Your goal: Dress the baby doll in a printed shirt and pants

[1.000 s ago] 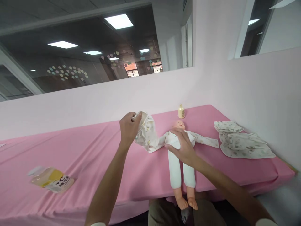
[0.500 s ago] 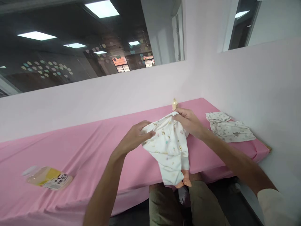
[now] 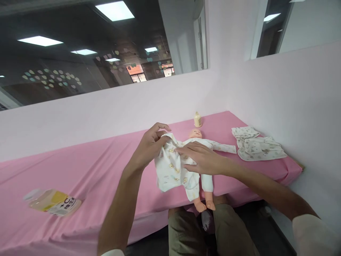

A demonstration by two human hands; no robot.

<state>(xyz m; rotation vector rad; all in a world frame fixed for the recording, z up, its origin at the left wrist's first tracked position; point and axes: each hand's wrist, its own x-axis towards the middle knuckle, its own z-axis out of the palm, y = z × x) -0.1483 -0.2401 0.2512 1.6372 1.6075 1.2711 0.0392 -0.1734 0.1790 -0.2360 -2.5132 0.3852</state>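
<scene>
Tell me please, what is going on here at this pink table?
A person works at a pink table where a baby doll lies on its back, feet over the near edge. The left hand pinches the top of a small printed garment that drapes partly over the doll's legs. The right hand rests flat and open on the doll's middle. Behind the doll's head stands a small bottle; loose clothes lie to the right and a plastic bottle lies far left.

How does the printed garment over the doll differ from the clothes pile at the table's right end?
The printed garment is gripped by the left hand and draped over the doll; the clothes pile lies untouched on the table. The garment hangs crumpled; the pile lies flat. Both are pale printed fabric.
</scene>
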